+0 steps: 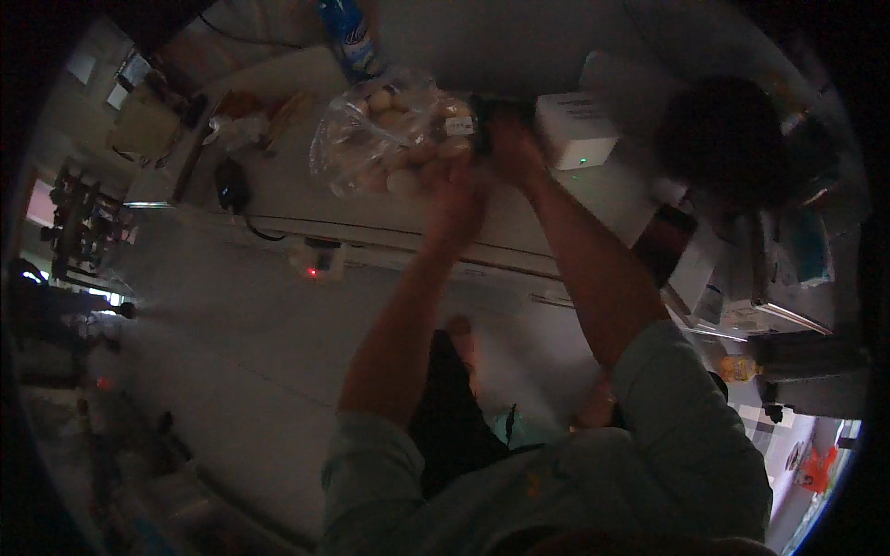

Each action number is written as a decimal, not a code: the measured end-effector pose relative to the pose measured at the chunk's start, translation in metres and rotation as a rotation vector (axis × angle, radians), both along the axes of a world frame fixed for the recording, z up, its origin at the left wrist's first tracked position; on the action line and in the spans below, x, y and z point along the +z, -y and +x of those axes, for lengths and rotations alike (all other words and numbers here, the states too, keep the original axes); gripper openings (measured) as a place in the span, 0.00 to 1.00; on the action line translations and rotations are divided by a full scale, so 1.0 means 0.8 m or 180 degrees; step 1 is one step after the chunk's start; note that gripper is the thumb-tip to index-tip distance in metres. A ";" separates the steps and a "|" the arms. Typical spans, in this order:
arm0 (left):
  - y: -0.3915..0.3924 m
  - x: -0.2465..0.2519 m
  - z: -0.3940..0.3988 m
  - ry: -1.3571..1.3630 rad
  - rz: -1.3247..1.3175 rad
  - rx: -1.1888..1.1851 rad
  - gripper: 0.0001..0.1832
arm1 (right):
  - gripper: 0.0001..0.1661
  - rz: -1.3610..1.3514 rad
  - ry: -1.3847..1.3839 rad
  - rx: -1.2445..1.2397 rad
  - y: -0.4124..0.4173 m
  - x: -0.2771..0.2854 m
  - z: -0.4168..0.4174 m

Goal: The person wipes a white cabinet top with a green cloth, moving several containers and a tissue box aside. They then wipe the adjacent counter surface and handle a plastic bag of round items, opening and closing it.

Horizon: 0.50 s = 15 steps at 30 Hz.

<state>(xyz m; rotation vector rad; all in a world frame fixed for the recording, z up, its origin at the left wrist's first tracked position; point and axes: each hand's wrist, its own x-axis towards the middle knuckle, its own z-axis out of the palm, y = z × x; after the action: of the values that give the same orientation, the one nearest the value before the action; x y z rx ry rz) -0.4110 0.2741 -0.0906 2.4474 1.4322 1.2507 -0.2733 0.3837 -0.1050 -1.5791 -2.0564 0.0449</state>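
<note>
The picture is dim. Both arms reach over a light counter [334, 201]. My left hand [459, 201] is at the lower right side of a clear plastic bag [341, 132] filled with several round, pale items [403, 181] that look like eggs or potatoes. A small white label [459, 126] is on the bag. My right hand [513, 149] is just right of the bag, over a dark object [490, 111] beside a white box [576, 128] with a green light. Blur and shadow hide the fingers of both hands.
A blue bottle [351, 35] is behind the bag. At the left are a crumpled plastic wrapper [240, 132] and a black adapter [231, 184] with a cord. A dark phone-like object [664, 243] lies at the right, near a large dark round shape [723, 142]. A device with a red light [320, 259] is below the counter edge.
</note>
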 end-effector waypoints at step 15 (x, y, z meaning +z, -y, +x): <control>0.051 0.051 -0.028 0.0421 0.0425 0.0822 0.22 | 0.27 -0.0415 0.0346 0.0529 0.165 0.014 0.060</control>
<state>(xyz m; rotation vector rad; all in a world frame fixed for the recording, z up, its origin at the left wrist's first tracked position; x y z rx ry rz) -0.4331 0.2332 -0.0498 2.2599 1.7218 1.5733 -0.2249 0.2520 -0.0941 -1.5117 -2.3076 0.1597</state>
